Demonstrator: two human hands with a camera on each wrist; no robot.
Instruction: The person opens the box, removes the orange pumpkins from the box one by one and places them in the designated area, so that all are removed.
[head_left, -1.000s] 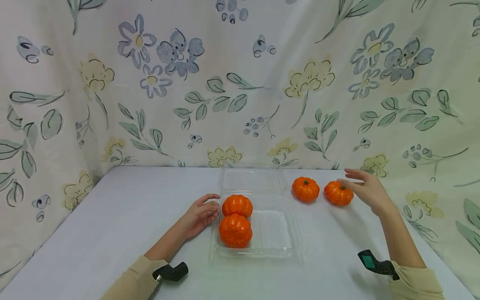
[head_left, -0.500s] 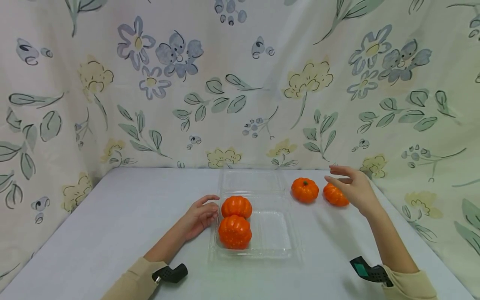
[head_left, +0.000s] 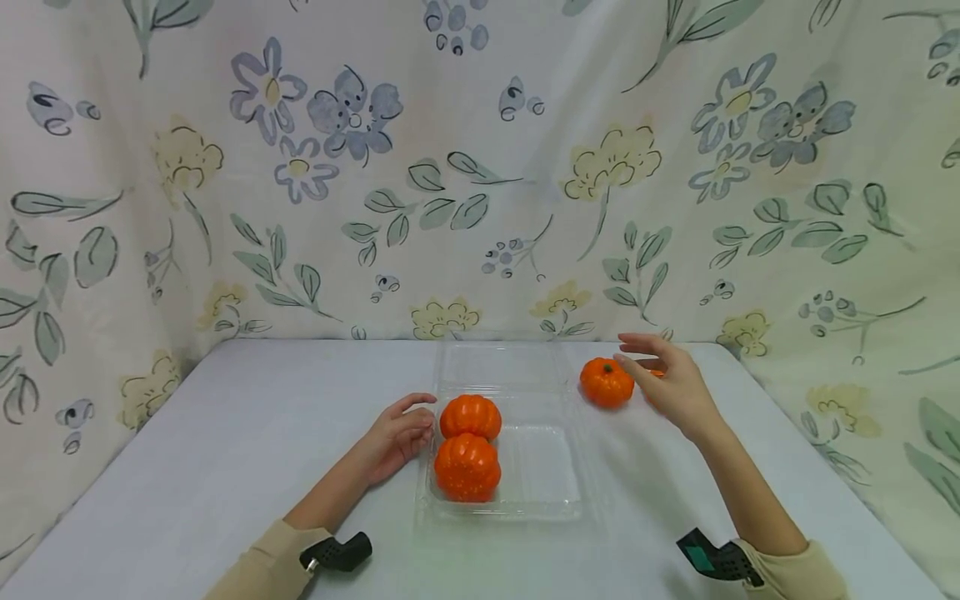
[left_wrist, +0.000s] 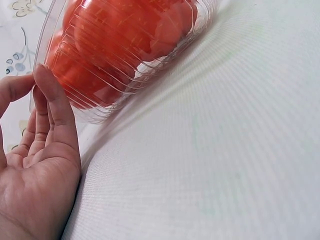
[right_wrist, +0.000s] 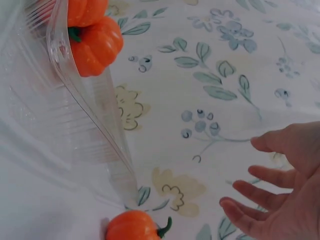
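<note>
A clear plastic clamshell container lies with its lid raised toward the back; two orange mini pumpkins, a rear one and a front one, sit in its left half. At the container's left side, my left hand pinches the rim between thumb and finger, seen closer in the left wrist view. My right hand hovers with spread, relaxed fingers beside a green-stemmed pumpkin right of the container. Behind that hand, another pumpkin is mostly hidden. Nothing is in the right hand's fingers.
A white table carries everything. Behind its far edge hangs a flower-printed cloth. The container's lid extends toward that edge. Black wrist cameras sit at both beige sleeves.
The right hand has moved left, from above the far-right pumpkin toward the pumpkin nearer the container, now covering most of the far one. The left hand has stayed at the container's rim.
</note>
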